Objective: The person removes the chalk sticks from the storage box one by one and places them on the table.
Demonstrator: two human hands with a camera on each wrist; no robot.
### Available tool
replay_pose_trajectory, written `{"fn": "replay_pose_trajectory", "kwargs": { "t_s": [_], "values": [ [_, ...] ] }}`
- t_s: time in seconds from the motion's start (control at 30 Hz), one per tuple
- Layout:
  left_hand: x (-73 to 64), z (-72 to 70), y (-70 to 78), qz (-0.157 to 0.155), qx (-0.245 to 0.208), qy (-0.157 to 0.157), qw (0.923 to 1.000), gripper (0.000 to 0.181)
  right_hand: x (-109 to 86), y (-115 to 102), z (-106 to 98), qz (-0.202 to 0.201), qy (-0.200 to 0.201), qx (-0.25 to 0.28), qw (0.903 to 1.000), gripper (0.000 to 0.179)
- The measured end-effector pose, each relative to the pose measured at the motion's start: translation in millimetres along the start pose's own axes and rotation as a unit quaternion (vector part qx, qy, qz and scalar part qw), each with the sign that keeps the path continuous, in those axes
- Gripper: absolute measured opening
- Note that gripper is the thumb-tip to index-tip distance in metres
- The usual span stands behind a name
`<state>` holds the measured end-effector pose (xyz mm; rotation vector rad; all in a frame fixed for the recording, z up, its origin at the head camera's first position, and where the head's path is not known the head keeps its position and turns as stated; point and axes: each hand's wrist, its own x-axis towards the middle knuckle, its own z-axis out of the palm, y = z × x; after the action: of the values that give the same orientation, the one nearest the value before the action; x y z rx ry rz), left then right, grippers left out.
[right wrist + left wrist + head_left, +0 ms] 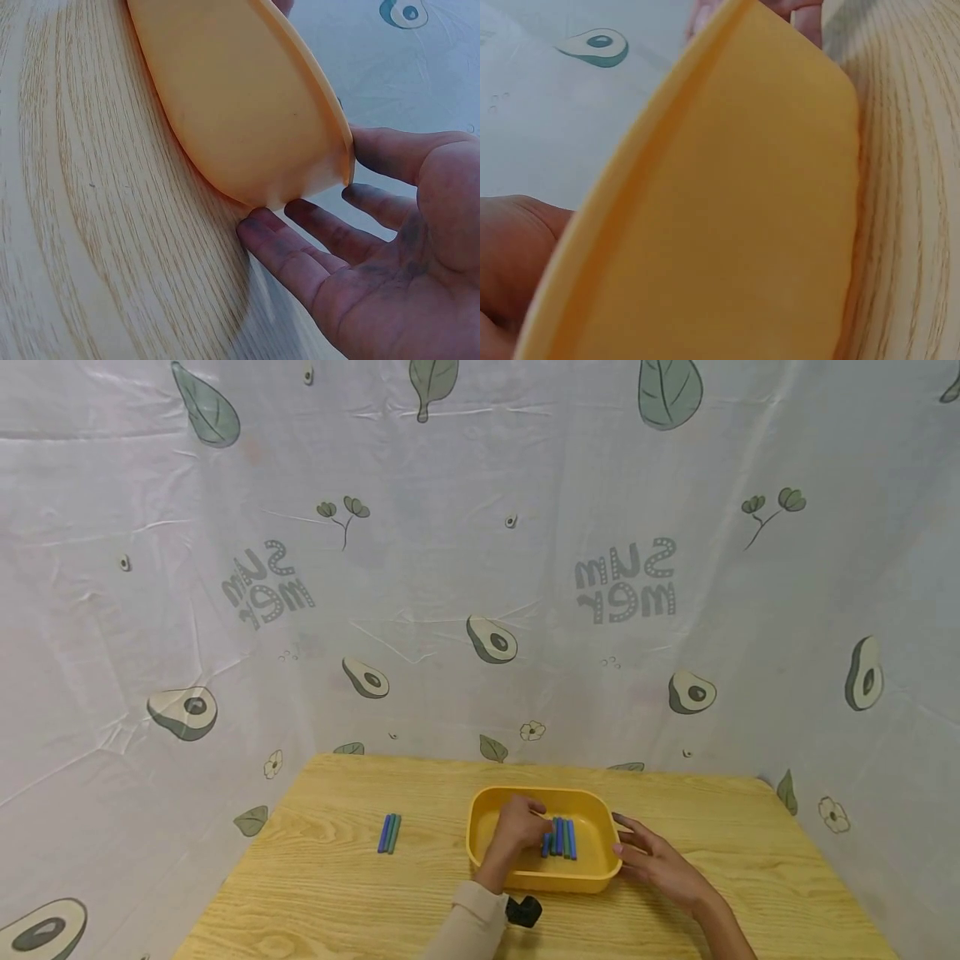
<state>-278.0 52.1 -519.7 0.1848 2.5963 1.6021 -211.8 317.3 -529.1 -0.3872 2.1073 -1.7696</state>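
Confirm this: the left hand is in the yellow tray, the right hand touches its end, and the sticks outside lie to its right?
No: the sticks outside the yellow tray lie to its left, as the head view shows. The left hand and right hand are as you said.

We find the tray to be smooth plastic, semi-matt with a faint sheen. The table shows streaked wood grain in a satin finish; solid or laminate, we cannot tell. We record the sheet as thin, creased and glossy along its folds, plastic or coated cloth. The sticks appear smooth; the sleeve, matt cloth.
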Motion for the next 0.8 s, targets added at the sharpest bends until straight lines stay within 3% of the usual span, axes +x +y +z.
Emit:
{"fn": "replay_pose_trajectory", "kwargs": {
  "t_s": [0.5, 0.8],
  "values": [
    [3.1, 12.9, -9.9, 0.022, 0.090, 0.024, 0.9954, 0.029, 2.6, 3, -1, 0.003, -0.003, -0.006, 1.0000, 0.076],
    [5.6, 12.6, -8.7, 0.014, 0.091, 0.014, 0.9956, 0.026, 3.0, 2, -3, 0.003, 0.000, -0.006, 1.0000, 0.076]
  ]
}}
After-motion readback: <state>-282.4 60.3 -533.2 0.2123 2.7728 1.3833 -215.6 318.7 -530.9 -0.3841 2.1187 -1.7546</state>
